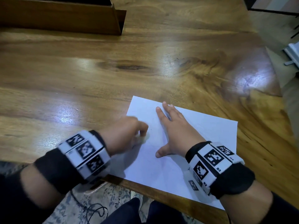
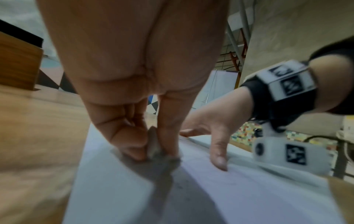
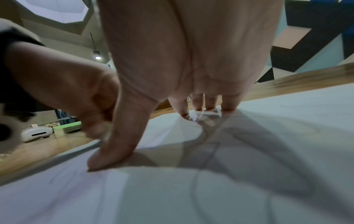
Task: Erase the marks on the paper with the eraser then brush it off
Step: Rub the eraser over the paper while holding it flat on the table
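A white sheet of paper [image 1: 202, 151] lies at the near edge of the wooden table [image 1: 97, 75]. My left hand [image 1: 129, 135] pinches a small pale eraser [image 1: 144, 138] and holds it down on the sheet's left part; the hand is blurred. In the left wrist view the eraser [image 2: 153, 145] sits between thumb and fingertips, touching the paper [image 2: 229, 197]. My right hand [image 1: 171, 130] lies flat on the sheet with fingers spread, pressing it down. Faint pencil curves [image 3: 203, 174] cross the paper [image 3: 287, 113] under that hand [image 3: 191, 60].
A dark wooden box [image 1: 64, 15] stands at the table's far left. The table edge runs just below the paper, with my legs [image 1: 145, 212] and a black cable [image 1: 95, 210] on the patterned floor beyond it. A white device [image 3: 36, 134] sits far off.
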Tool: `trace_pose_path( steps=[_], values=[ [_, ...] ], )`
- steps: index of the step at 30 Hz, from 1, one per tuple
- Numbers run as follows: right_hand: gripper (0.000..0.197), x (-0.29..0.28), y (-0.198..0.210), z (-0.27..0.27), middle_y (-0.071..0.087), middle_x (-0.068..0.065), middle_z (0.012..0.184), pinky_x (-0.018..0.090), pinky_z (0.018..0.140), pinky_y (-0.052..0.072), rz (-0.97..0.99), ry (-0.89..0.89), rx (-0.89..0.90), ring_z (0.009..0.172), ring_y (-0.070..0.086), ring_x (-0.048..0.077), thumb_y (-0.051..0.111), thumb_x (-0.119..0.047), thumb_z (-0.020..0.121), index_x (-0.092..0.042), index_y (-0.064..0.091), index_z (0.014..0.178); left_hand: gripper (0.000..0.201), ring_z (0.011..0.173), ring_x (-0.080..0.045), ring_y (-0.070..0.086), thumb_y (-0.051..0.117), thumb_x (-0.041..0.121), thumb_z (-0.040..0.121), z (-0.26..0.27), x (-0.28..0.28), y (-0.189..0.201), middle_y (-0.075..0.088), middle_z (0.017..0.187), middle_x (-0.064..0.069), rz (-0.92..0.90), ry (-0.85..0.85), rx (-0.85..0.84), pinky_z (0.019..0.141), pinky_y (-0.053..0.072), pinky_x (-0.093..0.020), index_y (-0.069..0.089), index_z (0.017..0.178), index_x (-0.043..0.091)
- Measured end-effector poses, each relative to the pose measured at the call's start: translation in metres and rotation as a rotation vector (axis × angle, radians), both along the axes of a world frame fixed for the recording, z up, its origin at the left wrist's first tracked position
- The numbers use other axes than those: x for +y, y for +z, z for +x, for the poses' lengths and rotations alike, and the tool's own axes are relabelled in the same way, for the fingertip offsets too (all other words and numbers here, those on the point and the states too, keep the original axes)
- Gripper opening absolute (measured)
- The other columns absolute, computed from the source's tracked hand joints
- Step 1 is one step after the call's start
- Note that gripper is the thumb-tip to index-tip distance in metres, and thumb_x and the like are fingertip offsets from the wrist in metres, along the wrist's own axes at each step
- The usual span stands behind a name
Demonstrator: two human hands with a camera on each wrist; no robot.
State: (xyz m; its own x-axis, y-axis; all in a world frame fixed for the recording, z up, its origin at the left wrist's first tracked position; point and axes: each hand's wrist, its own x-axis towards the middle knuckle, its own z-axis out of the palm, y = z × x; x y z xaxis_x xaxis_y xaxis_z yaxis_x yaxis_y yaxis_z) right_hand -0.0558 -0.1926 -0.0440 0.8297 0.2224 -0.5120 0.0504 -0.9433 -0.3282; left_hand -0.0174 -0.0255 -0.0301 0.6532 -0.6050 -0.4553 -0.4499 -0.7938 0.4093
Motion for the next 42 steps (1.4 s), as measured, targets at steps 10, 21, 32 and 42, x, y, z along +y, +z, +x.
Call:
trace_pose_path(
  steps=[10, 21, 32, 42],
  values=[
    [0.133, 0.001, 0.0, 0.0, -0.028, -0.001, 0.155, 0.027, 0.116, -0.005, -0.01, -0.001, 0.008, 0.143, -0.022, 0.015, 0.081, -0.049, 0.064, -0.02, -0.015, 0.15, 0.008, 0.077, -0.021, 0.051, 0.063, 0.013, 0.077, 0.011, -0.007, -0.004, 0.053, 0.08, -0.002, -0.118, 0.147, -0.123, 0.068, 0.037, -0.026, 0.066, 0.085, 0.014],
    [0.132, 0.002, 0.002, 0.0, -0.027, 0.0, 0.155, 0.025, 0.114, -0.006, -0.023, 0.0, 0.016, 0.143, -0.022, 0.016, 0.081, -0.049, 0.064, -0.019, -0.015, 0.15, 0.004, 0.069, -0.021, 0.055, 0.066, 0.018, 0.075, 0.014, -0.004, -0.007, 0.062, 0.075, -0.004, -0.158, 0.116, -0.094, 0.067, 0.045, -0.028, 0.069, 0.078, 0.018],
    [0.132, 0.002, 0.002, 0.0, -0.028, -0.001, 0.155, 0.025, 0.114, -0.006, -0.02, -0.001, 0.024, 0.143, -0.023, 0.016, 0.081, -0.048, 0.064, -0.02, -0.015, 0.15, 0.011, 0.077, -0.022, 0.058, 0.069, 0.017, 0.073, 0.013, -0.01, -0.003, 0.059, 0.079, -0.002, -0.135, 0.158, -0.105, 0.063, 0.039, -0.024, 0.069, 0.083, 0.013],
    [0.132, 0.002, 0.001, 0.001, -0.03, -0.001, 0.154, 0.026, 0.115, -0.006, -0.028, 0.0, 0.03, 0.143, -0.023, 0.016, 0.081, -0.049, 0.065, -0.02, -0.016, 0.149, 0.01, 0.078, -0.024, 0.06, 0.067, 0.02, 0.076, 0.003, -0.006, -0.007, 0.066, 0.084, -0.008, -0.181, 0.204, -0.123, 0.07, 0.045, -0.028, 0.069, 0.082, 0.013]
  ],
)
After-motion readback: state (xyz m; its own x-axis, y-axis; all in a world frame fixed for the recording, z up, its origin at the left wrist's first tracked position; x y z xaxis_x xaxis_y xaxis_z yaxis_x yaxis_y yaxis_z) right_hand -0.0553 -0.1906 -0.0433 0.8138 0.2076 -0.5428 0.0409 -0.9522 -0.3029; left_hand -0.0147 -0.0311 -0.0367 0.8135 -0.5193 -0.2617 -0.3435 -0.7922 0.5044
